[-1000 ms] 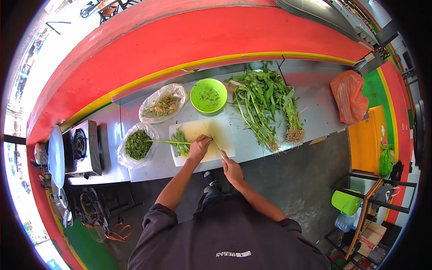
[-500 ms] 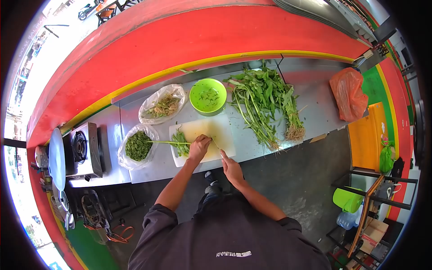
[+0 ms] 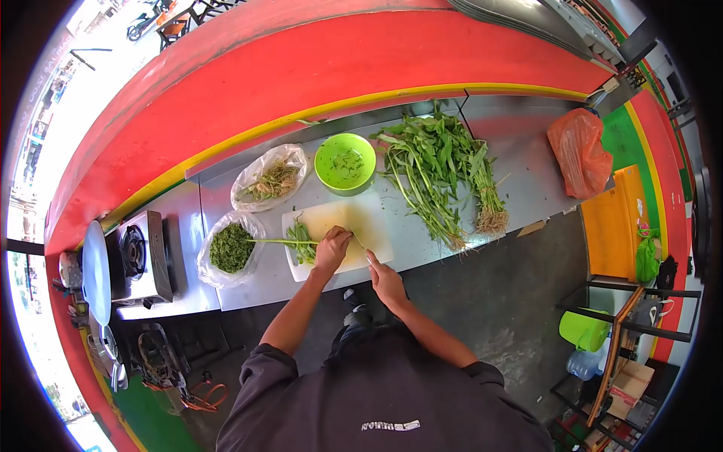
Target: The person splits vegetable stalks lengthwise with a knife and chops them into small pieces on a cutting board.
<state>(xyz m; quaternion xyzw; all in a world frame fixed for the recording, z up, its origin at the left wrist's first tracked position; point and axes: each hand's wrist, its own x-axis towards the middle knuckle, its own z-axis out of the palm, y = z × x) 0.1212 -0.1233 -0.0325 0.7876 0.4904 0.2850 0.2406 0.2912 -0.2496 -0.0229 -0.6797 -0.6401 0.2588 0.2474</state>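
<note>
On the pale cutting board (image 3: 367, 209), my left hand (image 3: 332, 247) is closed around a stalk of leafy greens (image 3: 303, 241). The leaves lie on the board's left side, and a long stem reaches left toward a bag of chopped greens (image 3: 231, 247). My right hand (image 3: 386, 280) grips a knife (image 3: 362, 242) by its handle, the blade pointing up and left beside my left fingertips. Behind the board stands a green bowl (image 3: 345, 186) with bits of leaf inside. Whether the blade touches the stalk is too small to tell.
A plastic bag of roots and stems (image 3: 256, 194) sits behind the chopped greens. Bundles of leafy greens with roots (image 3: 437, 166) lie to the right. Farther right is an orange plastic bag (image 3: 578, 153). A gas stove (image 3: 143, 256) stands at the left end, and a red wall (image 3: 301, 79) runs along the back.
The view has shifted very slightly. Both hands stay in nearly the same place on the board, with the knife and greens still in them.
</note>
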